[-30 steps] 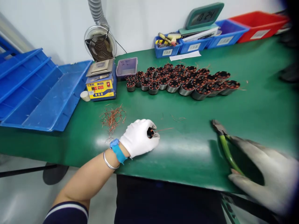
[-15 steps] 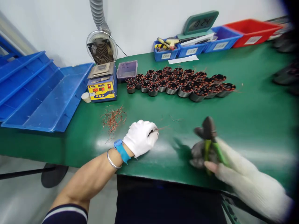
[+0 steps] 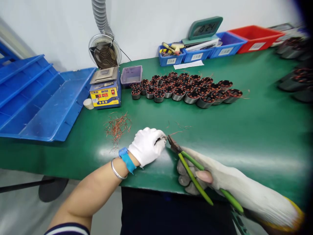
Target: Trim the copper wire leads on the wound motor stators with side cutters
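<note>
- The green-handled cutters (image 3: 189,170) are pointing at the left hand (image 3: 146,147), so a slip could be nipping it.
- That hand is curling around a small dark part (image 3: 160,140) (mostly hidden) above the green table (image 3: 146,114).
- The right hand (image 3: 216,173) is gripping the cutters, handles standing apart; I am not discerning the jaw gap.

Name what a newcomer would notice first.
The green-handled cutters in the right hand would probably draw the eye first, their tips close to the left hand. Farther back on the green tabletop stand many copper-wound rings; a tangle of copper wire lies left of both hands.
</note>
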